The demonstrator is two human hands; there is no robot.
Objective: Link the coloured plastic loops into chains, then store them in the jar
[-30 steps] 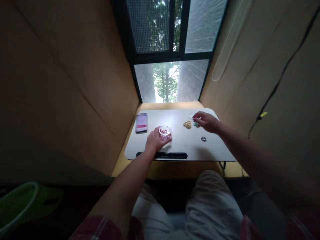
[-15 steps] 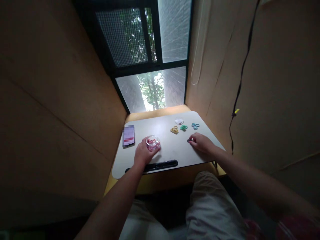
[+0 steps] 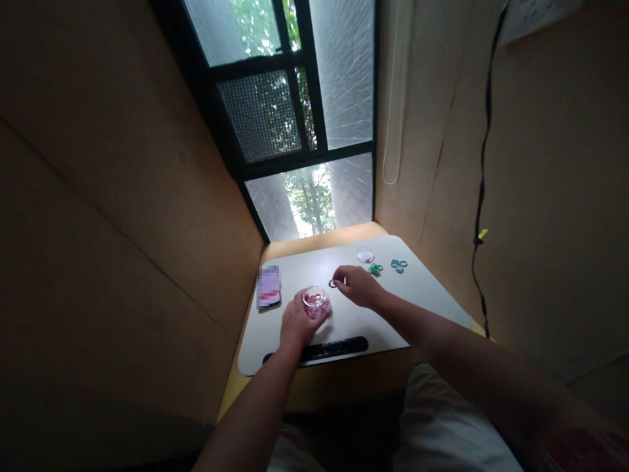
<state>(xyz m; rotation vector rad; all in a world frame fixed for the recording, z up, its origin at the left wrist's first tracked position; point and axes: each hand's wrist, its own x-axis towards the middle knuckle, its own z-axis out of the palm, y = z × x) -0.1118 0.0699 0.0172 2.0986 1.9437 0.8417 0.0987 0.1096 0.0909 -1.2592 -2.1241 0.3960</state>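
My left hand [image 3: 299,319] is wrapped round a clear round jar [image 3: 316,301] that stands near the middle of the white table. Pink and red bands show inside it. Close to the jar's right rim, my right hand [image 3: 354,284] pinches a small dark ring-shaped band [image 3: 333,284] between thumb and fingertips. Behind that hand lies a small heap of green bands [image 3: 375,269]. Farther right is a group of blue bands [image 3: 399,265]. The yellow bands are hidden by my right hand.
A phone [image 3: 269,287] lies at the table's left side. The clear round lid [image 3: 365,255] rests near the back edge. Along the front runs a black slot strip [image 3: 334,349] in the white tabletop [image 3: 393,314]. Walls stand left and right, with a window behind.
My right hand has moved left from the table's right side to beside the jar, carrying the dark band. My left hand stays on the jar. The whole view has shifted with my head.
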